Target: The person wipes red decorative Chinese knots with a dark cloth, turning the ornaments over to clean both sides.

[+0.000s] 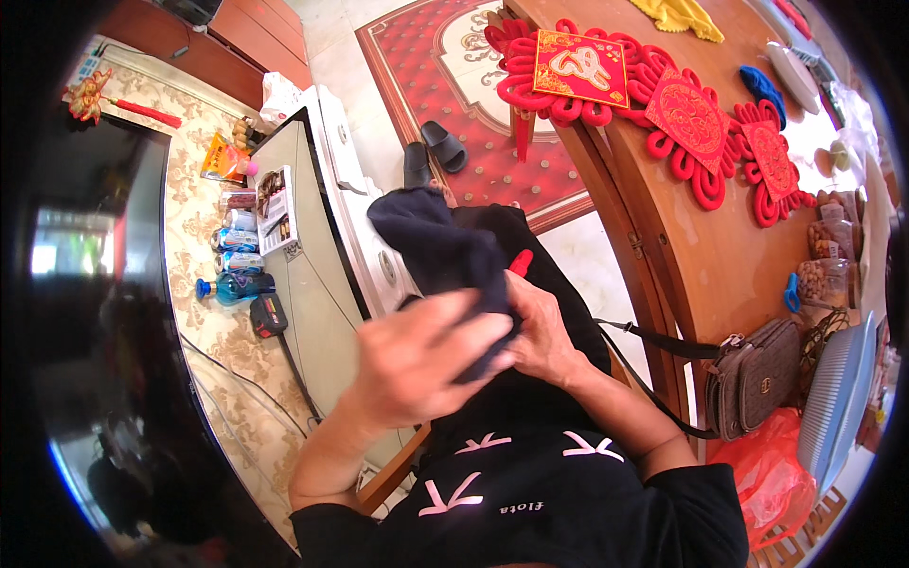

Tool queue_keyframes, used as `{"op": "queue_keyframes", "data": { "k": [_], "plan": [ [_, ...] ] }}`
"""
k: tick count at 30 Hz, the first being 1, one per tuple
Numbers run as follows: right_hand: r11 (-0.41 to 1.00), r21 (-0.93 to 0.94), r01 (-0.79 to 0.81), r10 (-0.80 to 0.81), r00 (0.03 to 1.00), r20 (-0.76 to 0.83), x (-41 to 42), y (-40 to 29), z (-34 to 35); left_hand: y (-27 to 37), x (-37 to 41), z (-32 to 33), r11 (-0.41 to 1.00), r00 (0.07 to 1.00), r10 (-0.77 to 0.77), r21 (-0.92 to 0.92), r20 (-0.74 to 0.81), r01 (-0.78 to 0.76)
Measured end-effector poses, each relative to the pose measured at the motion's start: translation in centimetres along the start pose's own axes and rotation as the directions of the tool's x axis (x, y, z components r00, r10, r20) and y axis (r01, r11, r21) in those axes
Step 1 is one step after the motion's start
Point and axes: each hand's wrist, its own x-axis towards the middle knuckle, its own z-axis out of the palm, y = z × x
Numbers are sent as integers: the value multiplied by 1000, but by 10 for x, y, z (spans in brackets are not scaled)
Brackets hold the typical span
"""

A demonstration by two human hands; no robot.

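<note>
A dark navy cloth item, perhaps a sock or garment piece, is bunched between both hands above my lap. My left hand is blurred, with its fingers bent over the cloth's near end. My right hand grips the cloth's right edge, thumb and fingers pressed on it. Just above my right hand a small red piece shows against my black trousers; whether it belongs to the cloth I cannot tell. The cloth's far end spreads loosely towards the white cabinet and hides part of it.
To the right, a wooden table bears red knotted ornaments and nut jars; a brown bag hangs near its edge. On the left stands a cabinet with cans and a bottle. Black slippers lie ahead.
</note>
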Motion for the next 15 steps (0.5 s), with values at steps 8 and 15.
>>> {"op": "queue_keyframes", "data": {
  "k": [8,15],
  "plan": [
    [1000,-21,-9,5,985,-173,-5,7,-3,-4,-21,42,971,973,-205,105,-102,215],
    [994,-108,10,-23,993,-115,1,-6,-12,-16,-4,6,849,852,-510,-231,-120,475]
  ]
}}
